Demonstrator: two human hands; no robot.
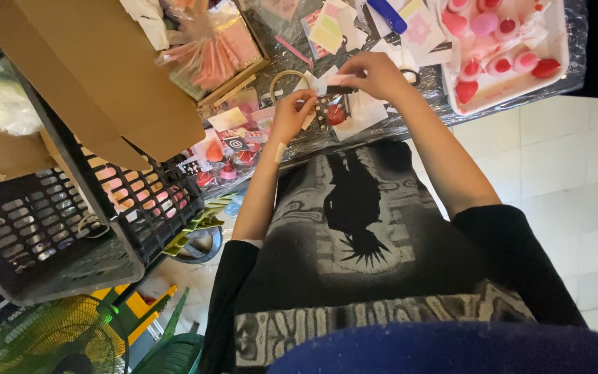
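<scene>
Both hands work close together above the cluttered counter [382, 128], which is covered in clear plastic film. The left hand [292, 114] pinches the edge of a small packet [332, 111] with a red item inside, fingers closed on it. The right hand [375, 75] is curled shut around a small pale strip [340, 79] held just above that packet. A white tray [555, 41] of pink and red pieces sits well to the right, a black plastic crate [50, 228] and a cardboard box [91, 69] to the left
</scene>
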